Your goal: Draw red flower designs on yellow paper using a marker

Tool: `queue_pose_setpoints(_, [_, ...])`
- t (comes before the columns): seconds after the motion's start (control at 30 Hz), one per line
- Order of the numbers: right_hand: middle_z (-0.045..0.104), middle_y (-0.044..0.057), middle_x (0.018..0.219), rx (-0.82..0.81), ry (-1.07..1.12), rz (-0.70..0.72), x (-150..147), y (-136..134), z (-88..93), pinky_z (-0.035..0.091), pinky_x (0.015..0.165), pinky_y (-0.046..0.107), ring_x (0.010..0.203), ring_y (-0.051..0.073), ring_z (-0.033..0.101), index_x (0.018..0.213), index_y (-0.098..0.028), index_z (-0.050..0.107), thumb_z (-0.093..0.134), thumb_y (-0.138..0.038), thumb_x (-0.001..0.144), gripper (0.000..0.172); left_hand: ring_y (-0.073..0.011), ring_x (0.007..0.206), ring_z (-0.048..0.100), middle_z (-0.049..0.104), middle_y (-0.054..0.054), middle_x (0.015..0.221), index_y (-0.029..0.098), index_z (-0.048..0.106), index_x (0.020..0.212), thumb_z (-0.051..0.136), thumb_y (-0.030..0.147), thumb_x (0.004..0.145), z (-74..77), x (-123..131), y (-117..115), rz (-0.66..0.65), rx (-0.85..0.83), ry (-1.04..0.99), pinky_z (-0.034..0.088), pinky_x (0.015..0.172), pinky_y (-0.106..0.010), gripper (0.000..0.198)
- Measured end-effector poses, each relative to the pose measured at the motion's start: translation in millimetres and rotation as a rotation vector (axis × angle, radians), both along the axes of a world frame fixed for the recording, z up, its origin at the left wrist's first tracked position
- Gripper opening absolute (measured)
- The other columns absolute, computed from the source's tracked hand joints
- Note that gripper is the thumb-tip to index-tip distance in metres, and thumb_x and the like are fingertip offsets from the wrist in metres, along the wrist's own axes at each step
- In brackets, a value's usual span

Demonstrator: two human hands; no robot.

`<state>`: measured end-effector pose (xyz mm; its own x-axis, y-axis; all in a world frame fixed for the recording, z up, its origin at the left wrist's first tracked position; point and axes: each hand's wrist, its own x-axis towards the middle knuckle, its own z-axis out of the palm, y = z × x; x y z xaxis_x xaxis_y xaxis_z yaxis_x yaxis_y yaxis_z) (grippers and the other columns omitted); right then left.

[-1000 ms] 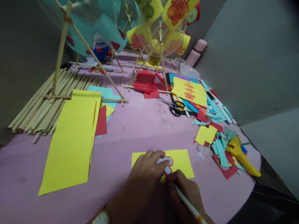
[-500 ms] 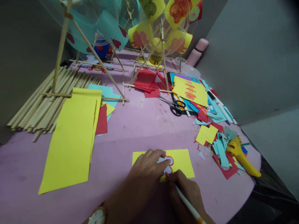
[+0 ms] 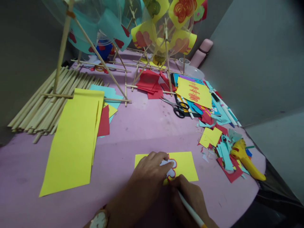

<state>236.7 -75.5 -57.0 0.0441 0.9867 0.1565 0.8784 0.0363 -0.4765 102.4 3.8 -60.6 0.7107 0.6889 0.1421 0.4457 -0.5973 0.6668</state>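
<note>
**White marker [image 3: 190, 207] at work on a yellow card [image 3: 186, 166]**

Our pale lobed cutout [image 3: 170, 173], rimmed in red, lies on the yellow card. Our left hand [image 3: 152, 167] presses it down with curved fingers, thumb set apart; our right hand [image 3: 187, 193] pinches the marker, its tip hidden by our fingers.

The card lies flat on a pink tabletop [image 3: 142, 136], and we see pink from its far edge up to the scissors [image 3: 169, 101]. Left of the card are yellow sheets [image 3: 71, 142], then wooden sticks [image 3: 45, 104]. Right of it, paper scraps [image 3: 210, 136] and a yellow glue gun [image 3: 248, 163] crowd the table's curved edge. Far beyond the card stand stick frames [image 3: 62, 53]; a grey wall [image 3: 261, 63] rises beyond it to the right.
</note>
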Motion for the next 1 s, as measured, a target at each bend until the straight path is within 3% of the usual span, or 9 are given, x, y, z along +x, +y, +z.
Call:
queue_pose_setpoints(0.57, [0.059,-0.005,0.042,0.049,-0.019,0.08,3.6,3.3,-1.3,0.033,0.035,0.018,0.031,0.011,0.055,0.064,-0.023,0.048,0.036,-0.015,0.074,0.018,-0.0228,0.097,0.053,0.058,-0.005,0.113,0.025,0.059,0.112,0.055,0.014,0.085,2.6,1.5,0.4,0.001,-0.035,0.017,0.042,0.076,-0.036,0.03])
queue_pose_setpoints(0.8, [0.051,-0.007,0.037,0.17,0.067,0.052,5.8,1.8,-22.1,0.024,0.029,0.019,0.024,0.009,0.046,0.061,-0.024,0.045,0.037,-0.016,0.07,0.014,-0.0223,0.1,0.052,0.057,-0.005,0.115,0.026,0.057,0.112,0.053,0.01,0.083,-2.6,0.2,0.4,-0.003,-0.03,-0.028,0.042,0.077,-0.036,0.033])
queue_pose_setpoints(1.0, [0.053,-0.007,0.039,0.188,0.121,0.055,8.4,-0.2,-31.2,0.025,0.031,0.018,0.025,0.009,0.045,0.063,-0.024,0.045,0.038,-0.017,0.071,0.013,-0.0211,0.101,0.051,0.056,-0.003,0.116,0.028,0.054,0.116,0.056,0.009,0.083,-2.6,-1.6,-0.4,-0.009,-0.056,-0.025,0.04,0.078,-0.034,0.038])
